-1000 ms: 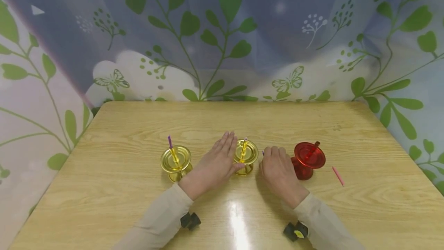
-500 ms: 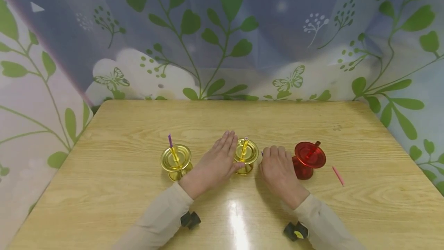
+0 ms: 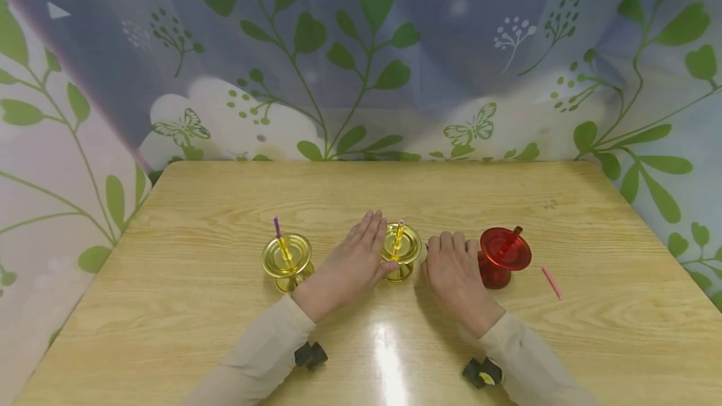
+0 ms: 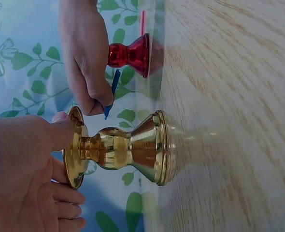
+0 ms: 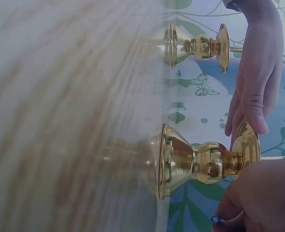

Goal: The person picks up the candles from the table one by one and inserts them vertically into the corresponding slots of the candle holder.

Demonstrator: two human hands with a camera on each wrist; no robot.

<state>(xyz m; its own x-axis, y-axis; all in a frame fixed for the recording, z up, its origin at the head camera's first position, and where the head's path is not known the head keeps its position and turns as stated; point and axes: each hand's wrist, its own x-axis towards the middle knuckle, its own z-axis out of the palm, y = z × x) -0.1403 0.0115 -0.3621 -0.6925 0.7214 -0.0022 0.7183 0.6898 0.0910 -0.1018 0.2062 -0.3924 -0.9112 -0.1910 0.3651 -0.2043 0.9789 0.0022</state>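
Note:
My left hand [image 3: 346, 268] reaches across to the middle gold candle holder [image 3: 399, 244], its fingers straight along the dish's left side. In the left wrist view the thumb rests at the rim of the dish [image 4: 76, 159]. My right hand [image 3: 455, 277], curled, is between this holder and the red candle holder [image 3: 504, 250]. Between its thumb and fingers it pinches a thin blue candle [image 4: 115, 83], mostly hidden by the hand in the head view. On the left stands another gold candle holder [image 3: 286, 257], with a purple candle [image 3: 277, 227] upright in its tube.
A short pink candle [image 3: 551, 282] lies on the wooden table [image 3: 361, 190] to the right of the red holder. Behind the table hangs a leaf-patterned cloth [image 3: 361, 49]. All the holders stand upright in a row.

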